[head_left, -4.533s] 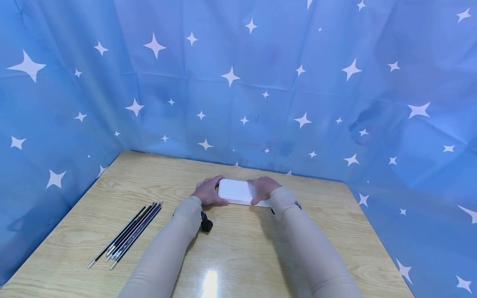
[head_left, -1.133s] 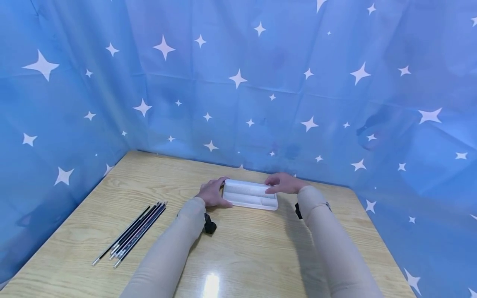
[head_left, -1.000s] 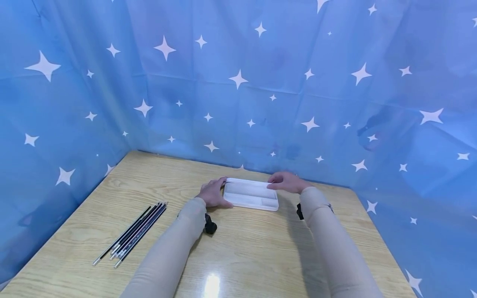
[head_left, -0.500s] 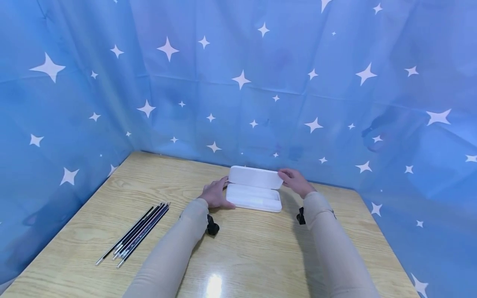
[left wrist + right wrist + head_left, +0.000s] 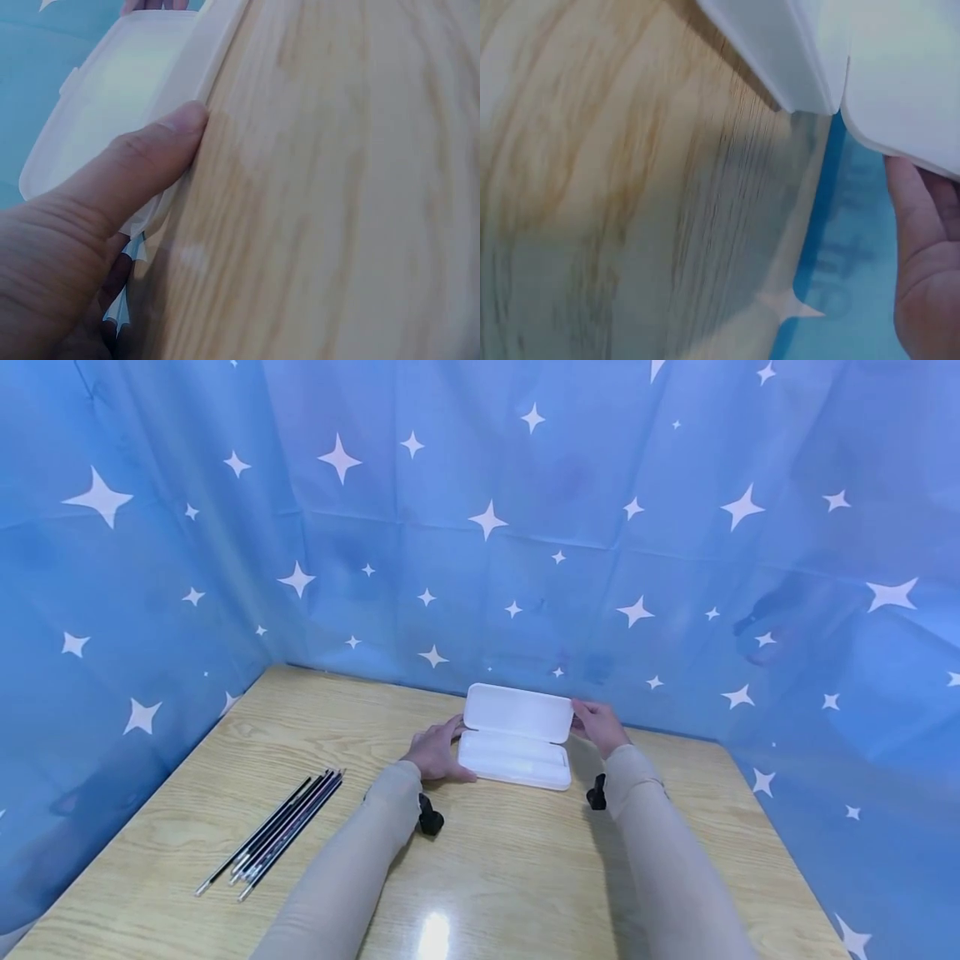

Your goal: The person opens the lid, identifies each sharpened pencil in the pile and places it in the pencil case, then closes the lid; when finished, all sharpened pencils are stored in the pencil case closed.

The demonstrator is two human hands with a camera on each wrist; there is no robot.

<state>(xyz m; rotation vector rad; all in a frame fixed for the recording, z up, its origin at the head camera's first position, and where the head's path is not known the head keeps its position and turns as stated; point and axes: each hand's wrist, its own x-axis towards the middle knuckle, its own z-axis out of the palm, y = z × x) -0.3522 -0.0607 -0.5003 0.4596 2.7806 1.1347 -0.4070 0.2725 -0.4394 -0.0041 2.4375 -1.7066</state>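
A white pencil case [image 5: 513, 767] lies on the table with its hinged lid [image 5: 517, 710] raised toward the curtain. My left hand [image 5: 437, 752] grips the left end of the base, the thumb along the near side; in the left wrist view the thumb [image 5: 150, 154] presses the front wall. At the lid's right edge, my right hand [image 5: 600, 727] holds it up. The right wrist view shows thumb and fingers at the lid's rim [image 5: 922, 161], the fingertips partly hidden behind it. The base's shallow inside shows a divider.
Several dark pencils [image 5: 277, 835] lie in a loose bundle on the left of the wooden table [image 5: 487, 877]. A blue curtain [image 5: 420, 543] with white stars hangs behind the table and along both sides.
Earlier the case was closed between both hands. It then appeared with its inside showing, and my right hand has swung the lid up and back. The left hand stays at the left end.
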